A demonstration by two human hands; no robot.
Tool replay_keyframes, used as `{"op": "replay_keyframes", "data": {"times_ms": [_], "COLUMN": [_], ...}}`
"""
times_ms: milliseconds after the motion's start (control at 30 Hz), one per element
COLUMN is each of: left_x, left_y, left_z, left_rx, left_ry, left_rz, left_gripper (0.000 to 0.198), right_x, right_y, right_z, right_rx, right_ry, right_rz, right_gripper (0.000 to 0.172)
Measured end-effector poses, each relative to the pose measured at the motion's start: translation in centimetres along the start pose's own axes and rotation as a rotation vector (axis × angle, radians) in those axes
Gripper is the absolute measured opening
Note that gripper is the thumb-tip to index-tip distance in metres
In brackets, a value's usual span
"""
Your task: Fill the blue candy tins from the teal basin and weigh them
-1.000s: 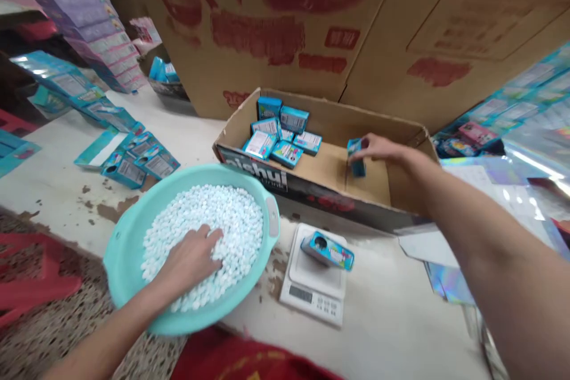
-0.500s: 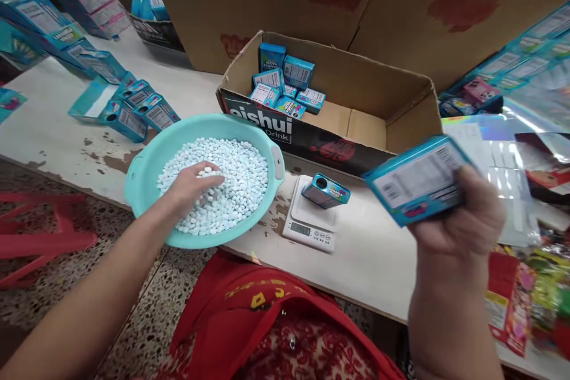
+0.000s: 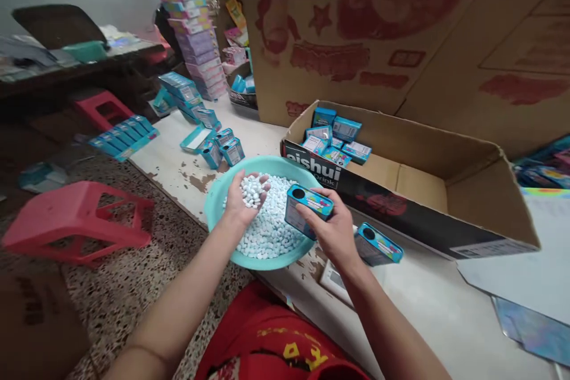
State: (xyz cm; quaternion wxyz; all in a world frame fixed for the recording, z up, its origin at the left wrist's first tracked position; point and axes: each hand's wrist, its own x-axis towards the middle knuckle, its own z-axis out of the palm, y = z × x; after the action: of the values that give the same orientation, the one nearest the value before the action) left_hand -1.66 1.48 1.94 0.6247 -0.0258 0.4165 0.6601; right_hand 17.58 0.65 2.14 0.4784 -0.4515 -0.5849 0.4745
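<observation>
My left hand (image 3: 244, 202) is cupped palm up over the teal basin (image 3: 217, 202), holding a heap of small white-blue candies (image 3: 252, 187). More candies (image 3: 271, 231) fill the basin. My right hand (image 3: 332, 230) grips a small blue tin box (image 3: 307, 208) upright above the basin, its round hole facing up, close beside the left hand. A second blue tin (image 3: 377, 245) lies on the white scale (image 3: 332, 276), mostly hidden behind my right wrist.
An open cardboard box (image 3: 423, 190) behind the basin holds several blue packs (image 3: 336, 139). More blue boxes (image 3: 218, 148) lie at the table's left. A red stool (image 3: 80, 219) stands on the floor. Large cartons (image 3: 401, 29) wall the back. Papers (image 3: 521, 273) lie right.
My left hand scooped candies out of the basin and lifted them. My right hand brought the blue tin from the right down to the basin, hole up. The view swung left.
</observation>
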Motion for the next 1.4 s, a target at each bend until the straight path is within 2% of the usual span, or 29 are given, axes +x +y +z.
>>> {"op": "replay_keyframes", "data": {"times_ms": [67,133,267,400,700,967,1167,1400], "left_x": [0.3,0.3,-0.6,-1.5,-2.1,-2.1,-2.3,-2.2], "left_y": [0.0,0.0,-0.2,-0.4,-0.7,-1.0,-1.0,-1.4], "left_z": [-0.1,0.1,1.7,3.2,2.8,3.1,3.2,3.1], "left_rx": [-0.014,-0.035,-0.023,0.108,0.225,0.32,0.323,0.367], "left_ry": [0.058,0.027,-0.123,-0.099,-0.129,-0.133,-0.172,-0.211], "left_rz": [-0.005,0.014,0.219,0.368,0.422,0.504,0.512,0.537], "left_gripper": [0.019,0.016,0.019,0.029,0.031,0.029,0.029,0.026], "right_x": [0.6,0.9,0.9,0.8,0.8,0.7,0.8,0.6], "right_y": [0.8,1.5,1.8,1.1,0.5,0.2,0.2,0.9], "right_z": [1.3,2.0,2.9,3.9,3.8,3.8,3.6,3.8], "right_rx": [-0.076,-0.159,-0.281,-0.337,-0.346,-0.339,-0.338,-0.284], "right_ry": [-0.022,-0.035,-0.131,-0.187,-0.261,-0.206,-0.231,-0.193], "right_rz": [-0.074,-0.145,-0.232,-0.303,-0.282,-0.19,-0.207,-0.214], "right_gripper": [0.037,0.034,0.028,0.023,0.023,0.026,0.025,0.027]}}
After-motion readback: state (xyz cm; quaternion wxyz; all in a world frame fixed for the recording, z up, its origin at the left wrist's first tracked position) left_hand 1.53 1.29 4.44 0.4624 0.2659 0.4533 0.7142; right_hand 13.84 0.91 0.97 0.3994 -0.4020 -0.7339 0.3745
